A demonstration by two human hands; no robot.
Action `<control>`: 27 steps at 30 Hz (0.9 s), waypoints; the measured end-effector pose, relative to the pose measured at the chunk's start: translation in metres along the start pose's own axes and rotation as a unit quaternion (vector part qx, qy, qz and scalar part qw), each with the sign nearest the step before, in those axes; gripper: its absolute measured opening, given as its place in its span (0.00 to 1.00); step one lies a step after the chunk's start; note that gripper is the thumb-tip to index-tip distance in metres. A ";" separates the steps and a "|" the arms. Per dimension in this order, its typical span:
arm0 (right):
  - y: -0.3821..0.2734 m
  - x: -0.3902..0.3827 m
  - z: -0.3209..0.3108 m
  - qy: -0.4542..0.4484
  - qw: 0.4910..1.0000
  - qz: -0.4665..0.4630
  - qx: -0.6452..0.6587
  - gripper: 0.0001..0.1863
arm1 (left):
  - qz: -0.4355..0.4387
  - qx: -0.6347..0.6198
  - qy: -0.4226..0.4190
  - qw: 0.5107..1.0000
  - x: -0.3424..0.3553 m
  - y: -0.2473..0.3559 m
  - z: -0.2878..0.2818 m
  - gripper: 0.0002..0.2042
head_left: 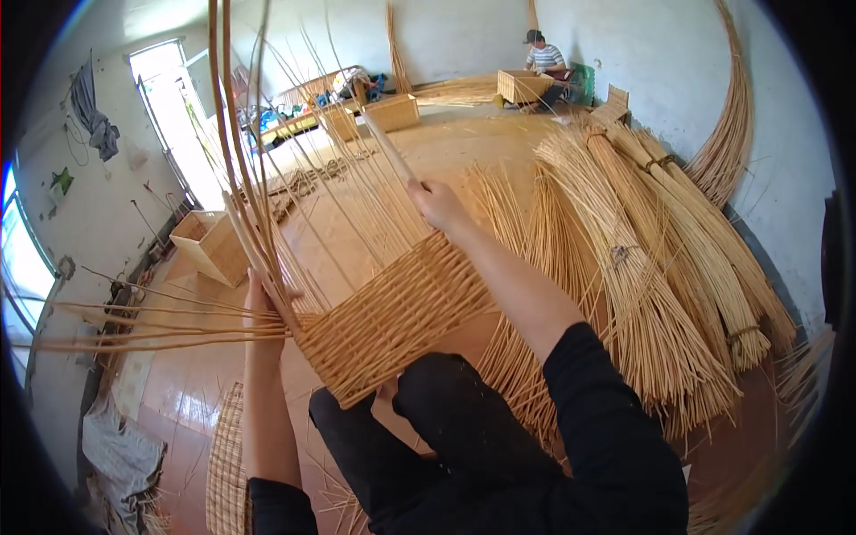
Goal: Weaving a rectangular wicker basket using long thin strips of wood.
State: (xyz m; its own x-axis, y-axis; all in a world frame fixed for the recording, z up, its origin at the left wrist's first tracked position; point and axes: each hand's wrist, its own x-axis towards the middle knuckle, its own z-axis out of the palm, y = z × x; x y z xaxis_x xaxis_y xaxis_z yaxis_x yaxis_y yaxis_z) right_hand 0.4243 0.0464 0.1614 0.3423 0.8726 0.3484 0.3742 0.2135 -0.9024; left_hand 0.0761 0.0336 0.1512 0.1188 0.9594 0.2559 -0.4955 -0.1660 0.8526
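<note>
A partly woven willow panel [392, 316] rests on my knees, long rods rising from it and others sticking out leftward. My left hand [263, 294] is closed at the panel's upper left corner around a bundle of upright rods [241, 205], its fingers partly behind them. My right hand [432, 201] grips a pale wooden stick [388, 143] above the panel's right part; its far end is hard to separate from the background.
Willow bundles [660, 285] lie at right. A woven mat [227, 446] and grey cloth [116, 446] are at lower left. Wooden boxes [209, 245] stand left and at back. A co-worker [544, 62] sits by the back wall near a low table [299, 116] with assorted items.
</note>
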 end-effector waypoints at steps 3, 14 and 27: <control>-0.008 -0.021 -0.007 0.027 1.000 0.000 -0.012 0.26 | -0.006 -0.060 -0.017 0.998 -0.020 -0.002 0.009 0.14; -0.001 -0.052 -0.029 0.063 0.998 -0.020 -0.006 0.24 | 0.050 -0.084 -0.010 0.995 -0.042 -0.001 0.033 0.16; 0.084 -0.059 -0.096 -0.032 0.996 -0.015 0.083 0.21 | -0.051 0.013 -0.001 0.999 0.038 -0.044 0.000 0.13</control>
State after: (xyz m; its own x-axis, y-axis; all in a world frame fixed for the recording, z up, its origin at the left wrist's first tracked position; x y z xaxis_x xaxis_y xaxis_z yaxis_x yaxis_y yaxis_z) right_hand 0.5181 -0.0296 0.0893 0.2758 0.8894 0.3645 0.2350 0.3053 -0.9228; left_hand 0.1027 0.0776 0.1232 0.1696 0.9712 0.1674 -0.4577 -0.0728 0.8861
